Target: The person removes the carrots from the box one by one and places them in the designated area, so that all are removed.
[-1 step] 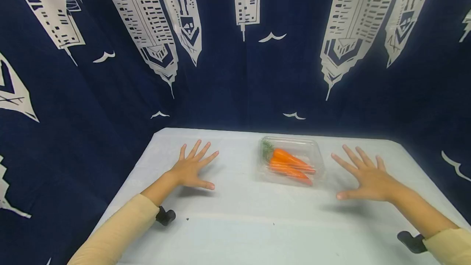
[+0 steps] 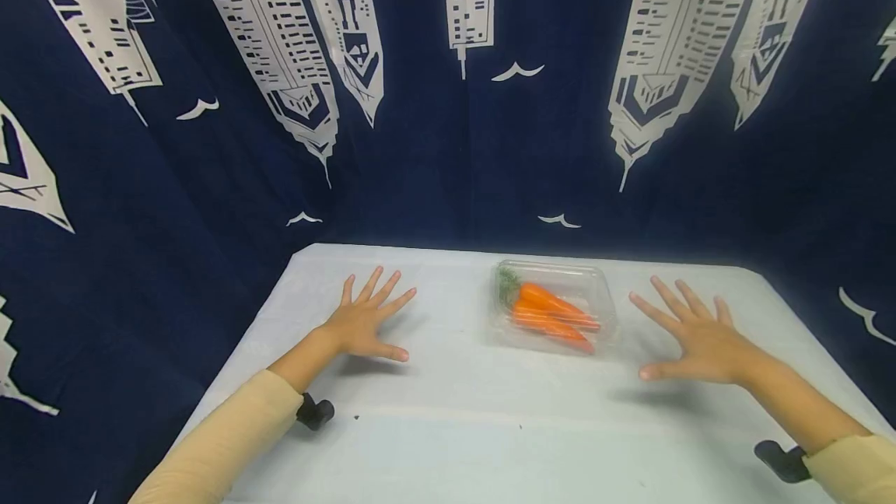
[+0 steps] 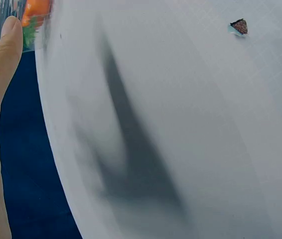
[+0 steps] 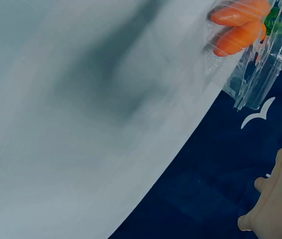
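Both my hands hover spread, fingers straight, holding nothing: left hand (image 2: 364, 321), right hand (image 2: 700, 341). Between them, nearer the right, I see the clear plastic clamshell box of orange carrots (image 2: 553, 308) near the far edge of the pale blue table (image 2: 455, 434), with bare tabletop nearer me.

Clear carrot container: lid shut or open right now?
Shut, apparently: the clear container lies flat on the table, clear plastic covering the carrots. Neither hand touches it.
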The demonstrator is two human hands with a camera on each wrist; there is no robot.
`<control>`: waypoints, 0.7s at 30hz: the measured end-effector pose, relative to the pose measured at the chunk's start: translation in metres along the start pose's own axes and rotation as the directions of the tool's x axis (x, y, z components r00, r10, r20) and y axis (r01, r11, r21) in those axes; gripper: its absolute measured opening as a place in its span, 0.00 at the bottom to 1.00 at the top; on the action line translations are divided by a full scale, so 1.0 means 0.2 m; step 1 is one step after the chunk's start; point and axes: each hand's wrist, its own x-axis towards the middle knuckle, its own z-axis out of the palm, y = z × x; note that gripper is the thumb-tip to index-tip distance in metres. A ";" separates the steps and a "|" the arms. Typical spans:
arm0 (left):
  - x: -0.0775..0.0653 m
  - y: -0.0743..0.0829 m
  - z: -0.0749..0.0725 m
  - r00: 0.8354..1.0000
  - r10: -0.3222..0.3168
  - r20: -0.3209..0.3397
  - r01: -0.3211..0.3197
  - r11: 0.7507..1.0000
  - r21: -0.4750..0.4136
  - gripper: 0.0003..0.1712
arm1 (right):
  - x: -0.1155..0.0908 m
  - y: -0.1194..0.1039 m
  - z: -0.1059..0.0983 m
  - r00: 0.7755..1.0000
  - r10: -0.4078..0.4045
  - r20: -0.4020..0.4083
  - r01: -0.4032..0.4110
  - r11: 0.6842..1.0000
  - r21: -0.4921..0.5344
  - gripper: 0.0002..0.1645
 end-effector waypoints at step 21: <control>0.05 0.04 0.00 0.999 0.011 -0.049 -0.015 0.998 -0.064 0.59 | 0.01 0.01 0.03 0.997 0.074 -0.009 -0.071 0.987 0.145 0.65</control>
